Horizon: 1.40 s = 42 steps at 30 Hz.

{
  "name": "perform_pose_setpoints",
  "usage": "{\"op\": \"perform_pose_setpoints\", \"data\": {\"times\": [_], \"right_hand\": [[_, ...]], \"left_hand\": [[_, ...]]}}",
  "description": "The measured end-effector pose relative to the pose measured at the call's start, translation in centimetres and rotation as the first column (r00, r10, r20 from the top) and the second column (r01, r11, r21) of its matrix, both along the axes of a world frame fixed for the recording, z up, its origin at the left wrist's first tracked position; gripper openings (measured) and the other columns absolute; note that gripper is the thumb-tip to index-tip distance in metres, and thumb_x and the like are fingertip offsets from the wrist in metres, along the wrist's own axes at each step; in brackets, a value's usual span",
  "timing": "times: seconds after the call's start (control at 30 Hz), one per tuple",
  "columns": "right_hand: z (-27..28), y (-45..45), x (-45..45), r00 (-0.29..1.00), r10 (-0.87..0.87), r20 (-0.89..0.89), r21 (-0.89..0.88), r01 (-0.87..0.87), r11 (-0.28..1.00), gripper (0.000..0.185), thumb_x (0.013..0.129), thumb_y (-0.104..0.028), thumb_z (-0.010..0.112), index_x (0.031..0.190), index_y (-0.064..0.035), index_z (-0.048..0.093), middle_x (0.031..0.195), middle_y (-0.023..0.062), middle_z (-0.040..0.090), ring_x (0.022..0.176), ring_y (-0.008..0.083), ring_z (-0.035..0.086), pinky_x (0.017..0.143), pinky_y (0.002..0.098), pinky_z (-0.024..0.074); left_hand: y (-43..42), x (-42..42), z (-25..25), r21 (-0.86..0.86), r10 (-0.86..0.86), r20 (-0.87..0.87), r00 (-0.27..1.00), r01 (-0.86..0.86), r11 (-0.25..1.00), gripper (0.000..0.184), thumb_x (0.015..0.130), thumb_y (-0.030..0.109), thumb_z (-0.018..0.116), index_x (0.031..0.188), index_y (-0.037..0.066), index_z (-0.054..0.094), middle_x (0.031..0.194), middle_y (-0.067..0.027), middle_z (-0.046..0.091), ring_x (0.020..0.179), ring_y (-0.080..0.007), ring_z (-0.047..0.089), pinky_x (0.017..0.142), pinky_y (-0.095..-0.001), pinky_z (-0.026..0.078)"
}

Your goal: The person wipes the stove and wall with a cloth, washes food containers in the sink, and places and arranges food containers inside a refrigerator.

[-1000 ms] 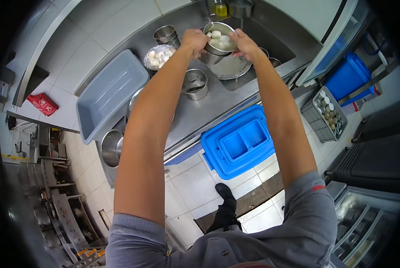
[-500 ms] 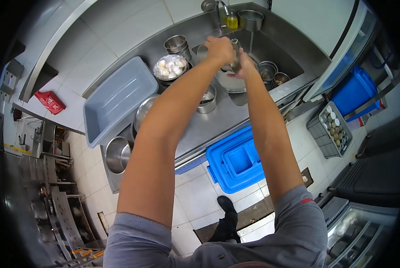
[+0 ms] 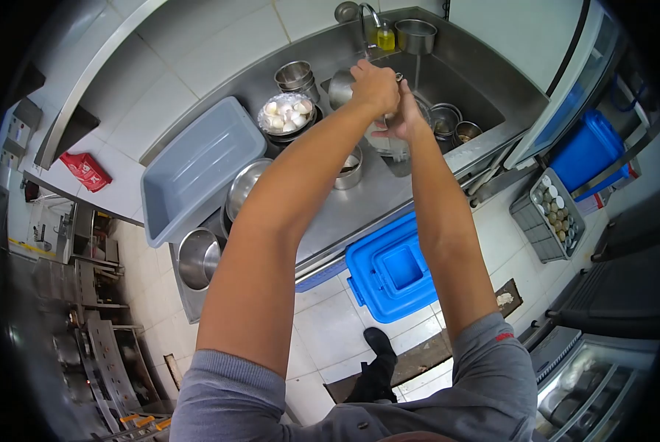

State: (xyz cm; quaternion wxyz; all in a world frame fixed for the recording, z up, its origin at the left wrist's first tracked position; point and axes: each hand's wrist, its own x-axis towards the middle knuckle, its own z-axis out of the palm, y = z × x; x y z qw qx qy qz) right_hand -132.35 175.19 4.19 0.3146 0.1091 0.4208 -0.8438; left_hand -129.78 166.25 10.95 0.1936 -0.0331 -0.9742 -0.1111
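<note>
A steel pot (image 3: pixel 340 89) is tipped on its side above the sink's left edge. My left hand (image 3: pixel 375 90) grips it from above, its fingers wrapped over the pot. Against its right side is my right hand (image 3: pixel 404 118), with the palm turned inward at the rim; the pot's contents are hidden behind my hands. Partly visible below them is a wide bowl (image 3: pixel 395 151). To the left stands a plastic-lined bowl of white pieces (image 3: pixel 286 113), and nearer me a small steel pot (image 3: pixel 350 171) is partly covered by my left forearm.
A grey tub (image 3: pixel 201 166) and an empty steel pot (image 3: pixel 199 258) are at the left. The sink (image 3: pixel 485 110) holds steel bowls (image 3: pixel 445 118) under a running faucet (image 3: pixel 369 26). Below are a blue lidded bin (image 3: pixel 392 272) and a grey crate (image 3: pixel 536 225).
The pot was upright, showing white pieces in cloudy liquid, and is now tilted sideways. My left hand has moved over it and my right hand has turned. The camera view has shifted.
</note>
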Motion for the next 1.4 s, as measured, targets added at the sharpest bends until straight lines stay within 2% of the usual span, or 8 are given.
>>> {"op": "perform_pose_setpoints", "data": {"times": [0.5,0.73,0.83,0.97,1.07,1.2,1.37,1.4], "right_hand": [[-0.2,-0.1,2.0,0.996,-0.082,-0.033,-0.103,0.079,0.992,0.081,0.087,-0.077,0.027,0.146,-0.0219,0.032,0.15,0.0118,0.035,0.135,0.0424,0.032,0.1,0.0762,0.0144],[4.3,1.1,3.8,0.972,-0.056,-0.228,0.036,0.066,0.997,0.064,0.095,-0.063,0.035,0.143,-0.0206,0.035,0.144,0.0121,0.042,0.124,0.0388,0.047,0.091,0.0722,0.0342],[9.3,1.6,8.2,0.892,0.178,-0.414,0.464,0.038,0.885,0.053,0.097,-0.047,0.044,0.141,-0.0178,0.039,0.139,0.0126,0.048,0.117,0.0355,0.052,0.083,0.0593,0.0479],[11.9,-1.0,17.8,0.653,0.559,-0.51,0.757,0.033,0.652,0.047,0.095,-0.035,0.051,0.135,-0.0101,0.048,0.131,0.016,0.054,0.115,0.0289,0.055,0.079,0.0412,0.0539],[9.2,-4.5,25.0,0.044,0.701,-0.711,0.64,0.452,0.621,0.043,0.097,-0.034,0.048,0.13,-0.0054,0.052,0.124,0.018,0.058,0.1,0.0268,0.062,0.066,0.0304,0.0534],[9.1,-9.7,34.6,0.371,0.69,-0.622,0.638,-0.272,0.721,0.039,0.1,-0.03,0.048,0.124,-0.001,0.056,0.115,0.0121,0.063,0.093,0.0166,0.062,0.079,0.0324,0.0508],[6.5,-23.5,47.8,-0.219,0.797,-0.563,0.807,-0.352,0.474,0.037,0.097,-0.033,0.053,0.094,0.0005,0.068,0.08,0.0057,0.068,0.078,0.0104,0.058,0.067,0.0297,0.0472],[5.0,-26.3,51.3,-0.342,0.817,-0.464,0.858,-0.405,0.318,0.034,0.094,-0.032,0.056,0.09,-0.0008,0.069,0.074,0.008,0.067,0.07,0.0147,0.057,0.065,0.0323,0.0467]], "left_hand": [[-0.9,2.9,0.7,-0.032,-0.189,0.082,0.978,0.192,0.981,0.03,0.073,0.014,0.061,0.1,0.007,0.072,0.111,-0.0364,0.05,0.11,-0.0481,0.042,0.092,-0.0503,0.044],[-5.3,2.3,0.9,0.247,-0.063,-0.008,0.998,0.063,0.967,0.018,0.075,0.014,0.064,0.091,0.006,0.068,0.078,-0.0141,0.058,0.077,-0.0357,0.059,0.079,-0.0516,0.051],[-9.6,8.6,2.4,0.904,-0.241,0.391,0.888,-0.321,0.283,0.009,0.08,0.009,0.063,0.085,0.005,0.058,0.074,-0.0071,0.053,0.062,-0.0215,0.056,0.072,-0.0467,0.055],[-13.4,23.8,1.5,0.942,-0.281,0.293,0.914,-0.326,-0.075,0.005,0.084,0.004,0.058,0.084,0.005,0.053,0.075,-0.0048,0.053,0.066,-0.0168,0.057,0.068,-0.0377,0.057],[-14.0,35.1,1.4,0.945,-0.108,0.276,0.955,-0.29,-0.149,0.009,0.086,0.003,0.056,0.078,0.006,0.052,0.076,-0.0043,0.054,0.068,-0.0167,0.058,0.068,-0.0374,0.057],[-16.8,51.1,-1.4,0.937,0.168,0.334,0.927,-0.309,-0.161,0.017,0.083,0.002,0.057,0.069,0.007,0.048,0.077,-0.0042,0.056,0.07,-0.0156,0.059,0.067,-0.038,0.056],[-18.0,68.0,-4.5,0.898,0.567,0.225,0.793,-0.394,0.195,0.013,0.078,0.002,0.06,0.068,0.001,0.053,0.067,-0.0076,0.058,0.06,-0.0143,0.058,0.054,-0.0293,0.049],[-18.3,71.3,-4.4,0.892,0.54,0.36,0.761,-0.45,0.04,0.012,0.078,0.002,0.061,0.068,0.0,0.054,0.062,-0.0082,0.056,0.058,-0.0141,0.057,0.048,-0.0301,0.044]]}}
